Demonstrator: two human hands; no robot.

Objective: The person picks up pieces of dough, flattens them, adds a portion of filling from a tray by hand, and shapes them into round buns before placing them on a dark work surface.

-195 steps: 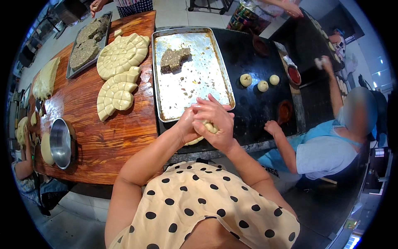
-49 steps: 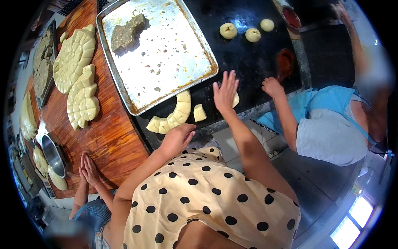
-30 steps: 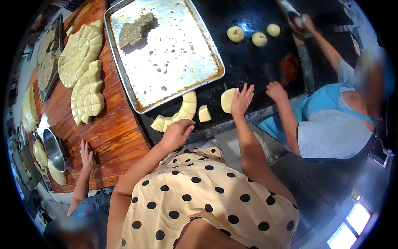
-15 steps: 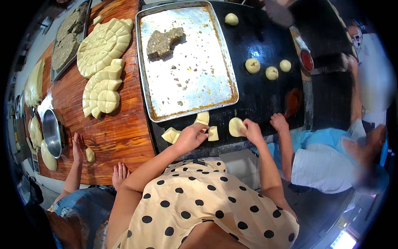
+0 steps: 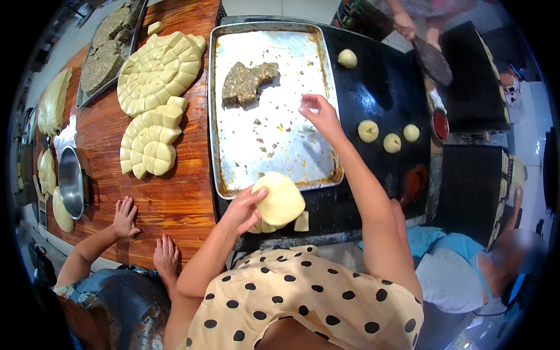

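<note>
My left hand grips a flattened dough round by its left edge, above the near rim of the metal tray. Over the tray hovers my right hand, fingers loosely curved and apart, with nothing visible in them. To its left on the tray lies a lump of brown, chunky filling, surrounded by scattered crumbs. Small cut dough pieces rest on the dark counter just in front of the tray, some partly covered by the dough round.
Several dough balls sit on the dark counter at right, near a bowl of red liquid. Cut dough sheets lie on the wooden table. Another person's hands rest there, beside a metal bowl.
The dough round has passed from my right hand to my left and is raised toward the tray. My right hand has moved forward over the tray. The whole view has shifted slightly.
</note>
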